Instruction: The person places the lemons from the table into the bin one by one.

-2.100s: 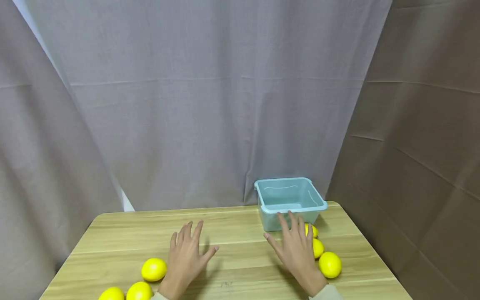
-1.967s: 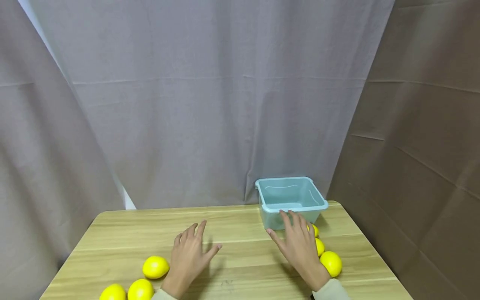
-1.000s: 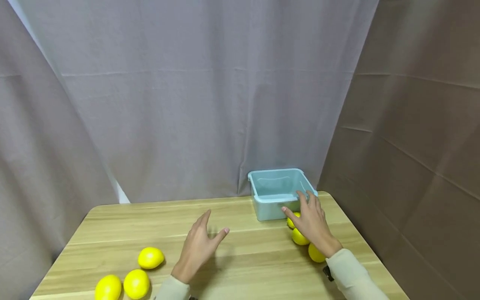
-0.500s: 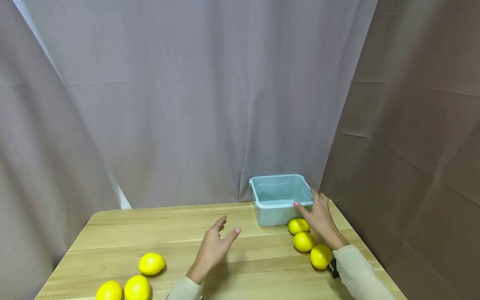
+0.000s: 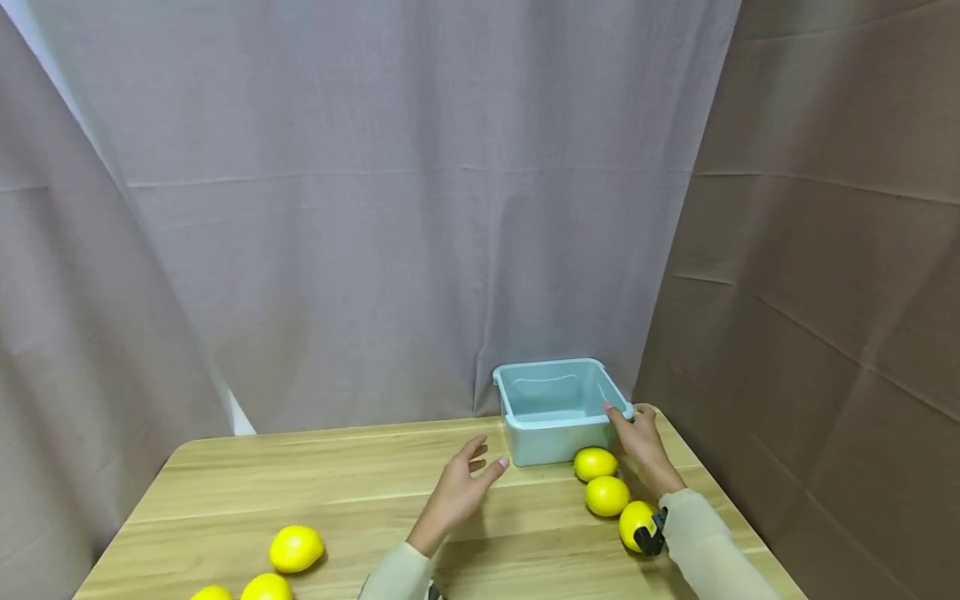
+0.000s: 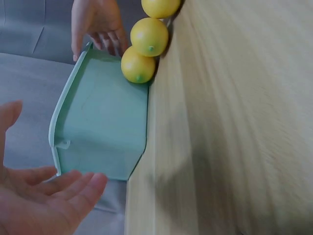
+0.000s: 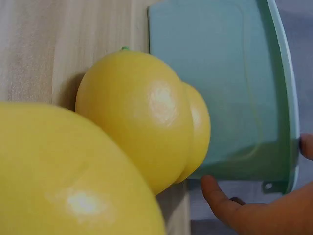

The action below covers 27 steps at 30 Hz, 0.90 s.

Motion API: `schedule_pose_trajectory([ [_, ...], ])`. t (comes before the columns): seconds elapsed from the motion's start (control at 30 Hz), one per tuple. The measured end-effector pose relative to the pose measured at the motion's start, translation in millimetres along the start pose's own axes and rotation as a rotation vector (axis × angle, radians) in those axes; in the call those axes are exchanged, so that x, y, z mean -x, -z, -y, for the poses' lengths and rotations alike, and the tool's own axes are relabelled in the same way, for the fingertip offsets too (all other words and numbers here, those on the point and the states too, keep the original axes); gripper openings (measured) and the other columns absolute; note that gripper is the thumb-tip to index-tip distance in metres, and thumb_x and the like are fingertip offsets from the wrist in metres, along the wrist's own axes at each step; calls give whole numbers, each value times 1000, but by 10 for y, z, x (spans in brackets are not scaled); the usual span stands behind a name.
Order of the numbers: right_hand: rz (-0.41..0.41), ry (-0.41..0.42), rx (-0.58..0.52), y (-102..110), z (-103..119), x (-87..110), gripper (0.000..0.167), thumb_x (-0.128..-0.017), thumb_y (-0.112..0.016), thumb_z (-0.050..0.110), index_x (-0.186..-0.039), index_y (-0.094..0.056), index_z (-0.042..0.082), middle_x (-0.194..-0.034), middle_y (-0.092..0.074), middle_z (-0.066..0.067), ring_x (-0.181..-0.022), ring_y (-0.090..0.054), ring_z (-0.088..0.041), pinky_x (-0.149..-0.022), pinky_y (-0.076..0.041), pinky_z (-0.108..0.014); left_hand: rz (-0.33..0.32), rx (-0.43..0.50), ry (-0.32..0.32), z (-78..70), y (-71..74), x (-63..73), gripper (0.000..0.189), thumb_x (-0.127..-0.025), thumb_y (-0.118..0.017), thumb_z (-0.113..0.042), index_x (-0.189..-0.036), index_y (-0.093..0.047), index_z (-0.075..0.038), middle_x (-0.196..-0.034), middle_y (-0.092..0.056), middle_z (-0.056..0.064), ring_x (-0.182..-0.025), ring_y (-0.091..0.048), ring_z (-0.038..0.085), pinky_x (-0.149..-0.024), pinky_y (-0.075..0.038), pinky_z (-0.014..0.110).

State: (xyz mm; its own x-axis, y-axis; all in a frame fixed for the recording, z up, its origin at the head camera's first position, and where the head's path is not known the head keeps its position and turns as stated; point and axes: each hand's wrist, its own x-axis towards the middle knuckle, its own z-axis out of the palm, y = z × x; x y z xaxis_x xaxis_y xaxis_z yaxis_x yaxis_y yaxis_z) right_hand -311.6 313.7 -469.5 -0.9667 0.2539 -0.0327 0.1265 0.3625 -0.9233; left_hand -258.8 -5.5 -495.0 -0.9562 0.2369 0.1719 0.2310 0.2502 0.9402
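Observation:
A pale blue-green plastic bin (image 5: 555,442) stands at the table's back right, against the curtain. My right hand (image 5: 643,443) is at its right end, the thumb at the rim and the other fingers outside the wall. In the right wrist view, a fingertip (image 7: 209,183) shows by the bin's end. My left hand (image 5: 459,490) reaches toward the bin's left side, fingers spread and apart from it, holding nothing. In the left wrist view its fingers (image 6: 88,191) lie near the bin's left corner. Three yellow lemons line up before the bin: one lemon (image 5: 596,464), another lemon (image 5: 607,497) and a nearer lemon (image 5: 633,523).
At the front left lie three more lemons: one whole lemon (image 5: 297,548) and two cut by the frame's lower edge, including a lemon (image 5: 267,588). The wooden table (image 5: 360,533) has grey curtains (image 5: 360,250) behind and a brown curtain (image 5: 840,333) at the right.
My right hand has moved from in front of the bin, past the lemons, to the bin's right end. My left hand has moved right toward the bin. The bin and lemons stay put.

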Motion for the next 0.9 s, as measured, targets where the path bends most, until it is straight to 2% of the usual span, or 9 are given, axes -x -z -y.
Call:
schedule_pose_trajectory([
  [0.1,2,-28,-52,13,-41,-13,82,-112,-46,44,-159,-14,-15,-159,-33,-37,-140,-41,-45,-107,-49,-54,58,9,5,-47,-45,-60,75,-103,-68,-38,-158,-39,4,-151,-51,32,-131,-56,55,-106,-50,61],
  [0.17,0,-25,-70,18,-50,-4,80,-111,-47,44,-159,-17,-13,-158,-35,-36,-138,-43,-43,-103,-51,-52,74,17,9,-73,-72,-93,78,-102,-69,-38,-160,-36,3,-151,-51,32,-132,-55,55,-106,-50,61],
  [0.33,24,-7,-68,21,13,32,80,-112,-48,41,-164,-9,-7,-161,-26,-39,-143,-39,-46,-109,-48,-57,75,71,32,-113,-100,-188,83,-102,-70,-35,-164,-29,1,-154,-48,32,-136,-52,53,-106,-50,59],
  [0.53,71,-31,-109,40,66,50,67,-115,-41,36,-161,-20,-7,-157,-33,-32,-140,-43,-43,-105,-53,-47,95,158,22,-147,-139,-265,78,-105,-68,-28,-166,-26,-3,-158,-46,27,-135,-57,45,-104,-53,54],
  [0.7,103,-67,-183,99,61,83,62,-117,-33,30,-164,-13,-5,-162,-24,-34,-149,-33,-49,-111,-49,-53,118,234,25,-156,-203,-269,75,-106,-65,-20,-166,-24,0,-160,-43,27,-133,-59,43,-105,-53,53],
  [0.9,122,-56,-204,102,128,139,60,-117,-31,27,-165,-12,-2,-165,-21,-34,-152,-31,-50,-116,-42,-52,127,331,78,-144,-199,-243,76,-107,-62,-19,-167,-20,-1,-164,-39,25,-135,-58,40,-105,-52,57],
])
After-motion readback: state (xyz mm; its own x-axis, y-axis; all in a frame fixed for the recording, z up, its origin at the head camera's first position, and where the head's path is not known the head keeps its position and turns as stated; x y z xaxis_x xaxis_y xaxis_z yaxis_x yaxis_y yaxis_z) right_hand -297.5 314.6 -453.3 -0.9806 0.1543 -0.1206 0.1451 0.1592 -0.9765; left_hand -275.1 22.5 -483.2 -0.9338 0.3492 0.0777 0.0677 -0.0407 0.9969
